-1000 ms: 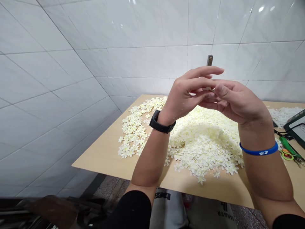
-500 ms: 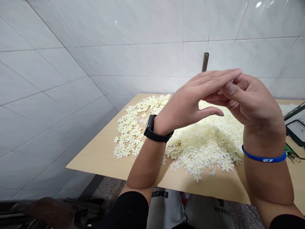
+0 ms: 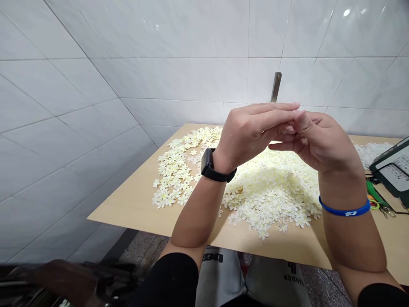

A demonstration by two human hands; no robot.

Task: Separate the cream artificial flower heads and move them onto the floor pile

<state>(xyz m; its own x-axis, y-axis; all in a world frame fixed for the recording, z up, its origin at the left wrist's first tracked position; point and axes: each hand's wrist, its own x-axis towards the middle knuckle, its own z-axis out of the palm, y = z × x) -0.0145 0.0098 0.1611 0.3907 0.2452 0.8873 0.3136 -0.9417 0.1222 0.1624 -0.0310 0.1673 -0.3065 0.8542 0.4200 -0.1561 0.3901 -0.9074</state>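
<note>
Tabletop (image 3: 128,204), left part: carrying loose white-yellow flowers (image 3: 172,175), lying mostly flat, some overlapping. On left wrist, wearing black watch (image 3: 207,162). With left hand (image 3: 246,132), arching above the table, keeping fingers extended and close together, touching right fingertips. Not showing enough between the fingers; can't tell whether clamping a flower.

Below both hands, piling up into the main flower heap (image 3: 271,192), spilling toward the near edge. Probably handling as near weightless, thin, bendy, not very slippery; likely creasing at the petals and clinging to neighbours. Looking best to grab singly at the centre, pinching lightly, sparing petal tips. Behind, by the wall, sticking up: metal bar (image 3: 276,87).

With right hand (image 3: 329,140), curling fingers partway, bringing thumb against left fingertips. Again hiding the contact spot, so can't confirm anything gripped. On right wrist, wearing blue wristband (image 3: 345,212). Beyond it, lying on the table: white pile (image 3: 372,153) toward the back, green strap-like item (image 3: 375,192) nearer, dark green case (image 3: 396,168) at far right.
</note>
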